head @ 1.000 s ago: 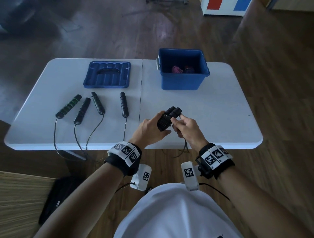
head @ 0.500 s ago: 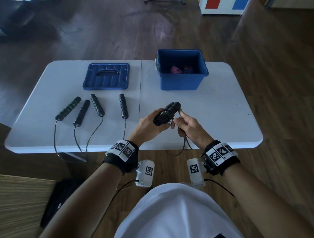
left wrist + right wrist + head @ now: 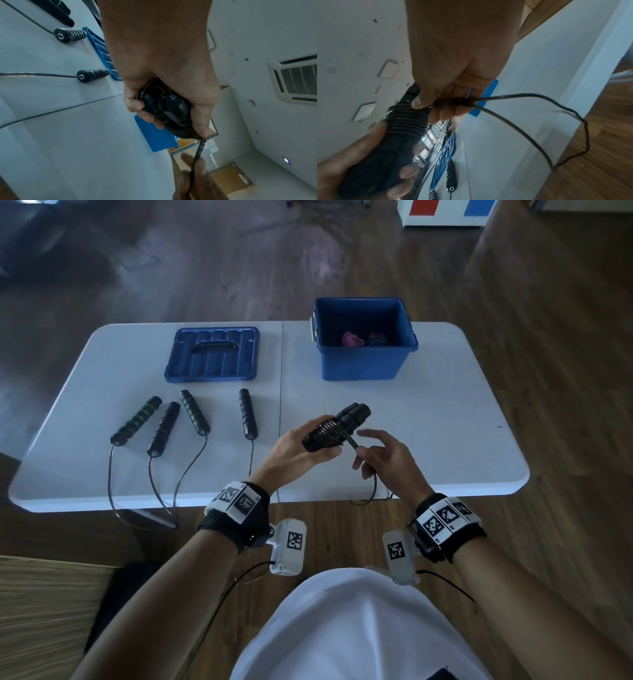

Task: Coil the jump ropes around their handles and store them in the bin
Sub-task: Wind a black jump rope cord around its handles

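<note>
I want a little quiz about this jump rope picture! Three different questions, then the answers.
1. True or false: the lid is on the bin.
2. How many handles lie loose on the table?
3. Which hand holds the handles with rope wrapped round them? A) left B) right

Key:
1. False; it lies on the table, left of the bin.
2. Four.
3. A; the left hand holds them, the right hand pinches the rope.

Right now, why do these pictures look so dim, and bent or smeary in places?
Head view: dim, bluish light; the wide lens bows the white table edges. Left wrist view: the left hand is fairly sharp, the right hand below is smeared. Right wrist view: the coiled handles and left hand blur close to the lens; the rope stays crisp.
</note>
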